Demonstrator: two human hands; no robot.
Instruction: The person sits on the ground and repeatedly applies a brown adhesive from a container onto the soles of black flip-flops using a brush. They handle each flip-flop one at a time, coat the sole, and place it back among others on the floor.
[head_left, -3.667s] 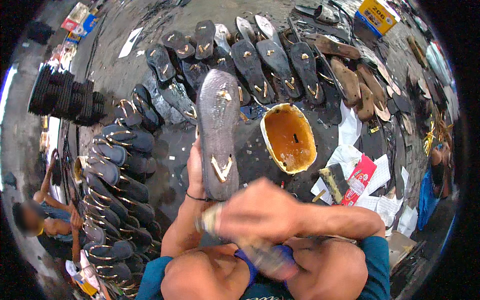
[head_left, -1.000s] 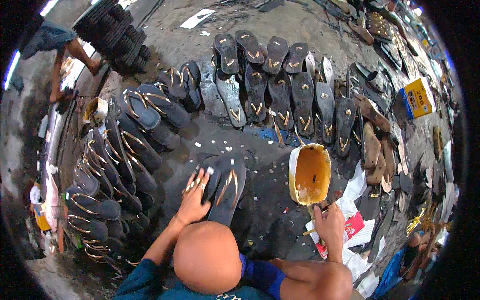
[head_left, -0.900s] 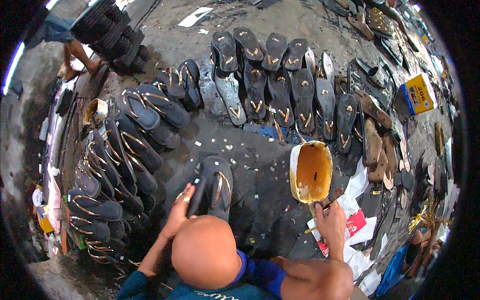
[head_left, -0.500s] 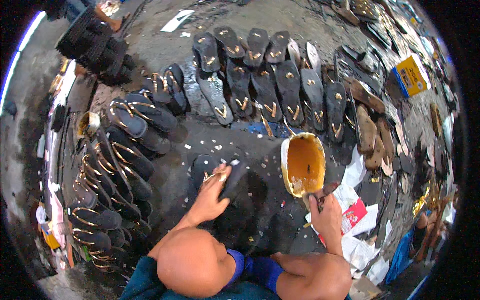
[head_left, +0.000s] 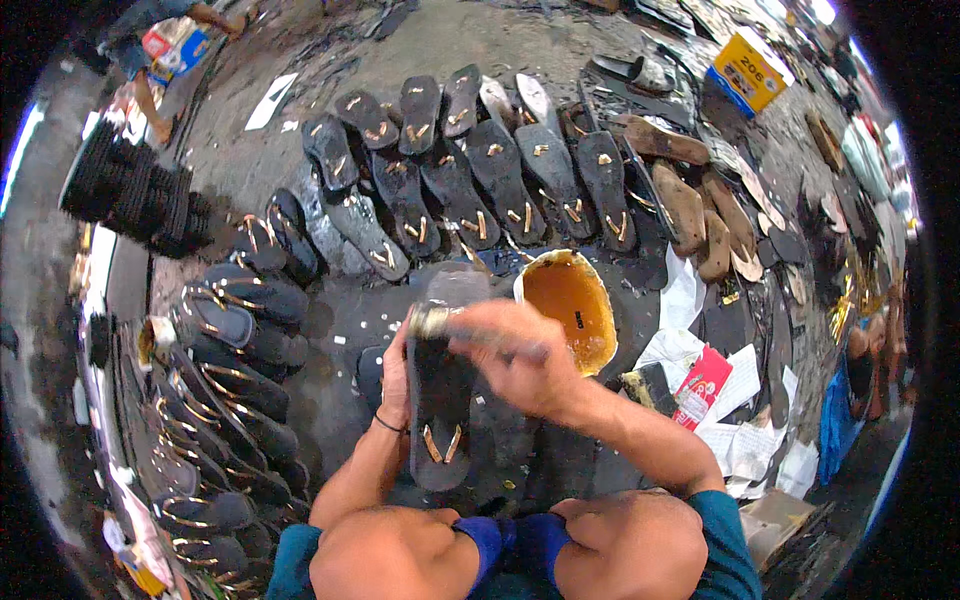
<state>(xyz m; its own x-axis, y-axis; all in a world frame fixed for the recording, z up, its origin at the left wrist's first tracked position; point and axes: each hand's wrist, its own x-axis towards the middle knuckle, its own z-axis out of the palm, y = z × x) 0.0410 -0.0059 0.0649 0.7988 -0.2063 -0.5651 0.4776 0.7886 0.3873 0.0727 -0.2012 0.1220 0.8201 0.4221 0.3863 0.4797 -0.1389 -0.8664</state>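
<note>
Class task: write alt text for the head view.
A seated person's left hand holds up a black sandal sole while the right hand works a brush across it. A yellow-stained bowl and rows of dark sandals lie on the ground.

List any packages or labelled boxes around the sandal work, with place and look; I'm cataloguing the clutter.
Yellow box: far right, rectangular, dark print.
Red packet: on white papers right of the hands, flat, red and white.
Printed carton: far left, red, blue and white.
</note>
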